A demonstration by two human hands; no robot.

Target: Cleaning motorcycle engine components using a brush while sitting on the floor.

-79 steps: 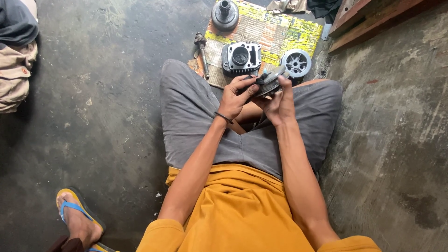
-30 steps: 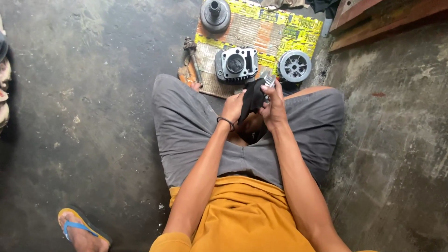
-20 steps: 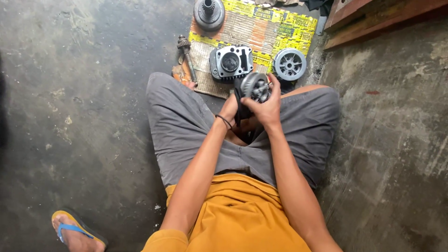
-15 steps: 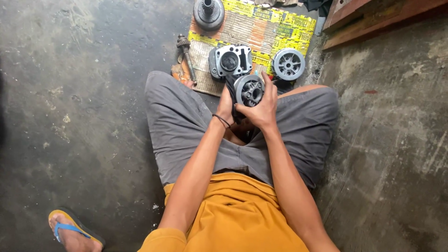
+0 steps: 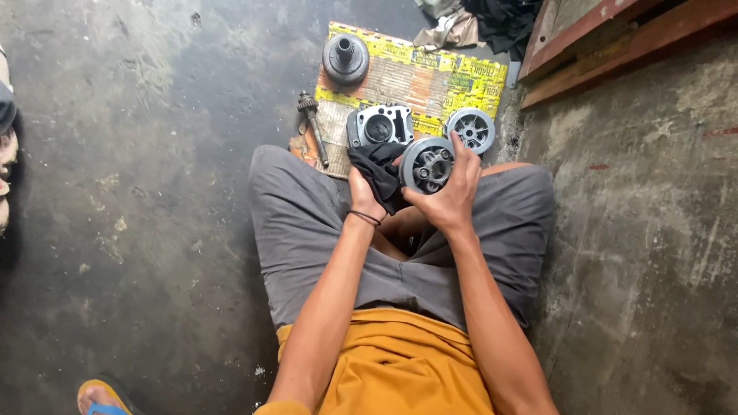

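right now the right hand [image 5: 453,201] is wrapped around a round grey metal hub [image 5: 427,164], fingers curled over its upper rim and thumb underneath, so the part's open face with its ring of small holes tilts up toward the camera. just beside it the left hand [image 5: 364,196] is clenched on a dark rag [image 5: 379,170], which is bunched against the left edge of the hub and touching it. both hands hover above the lap, over grey shorts [image 5: 307,223], and a thin dark band circles the left wrist. on the concrete floor [image 5: 138,192] beyond the knees lies a flattened yellow and brown cardboard sheet [image 5: 415,77]. on it, near the hands, sits a finned grey cylinder block [image 5: 378,125] with a round bore, and just right of that a second round hub [image 5: 471,129] with holes. farther up the sheet stands a round flanged part [image 5: 345,58], and a toothed shaft [image 5: 314,123] lies along its left edge. crumpled cloth [image 5: 477,23] is heaped at the top, beside reddish wooden planks [image 5: 607,38]. a sandalled foot [image 5: 104,398] shows at the bottom left.
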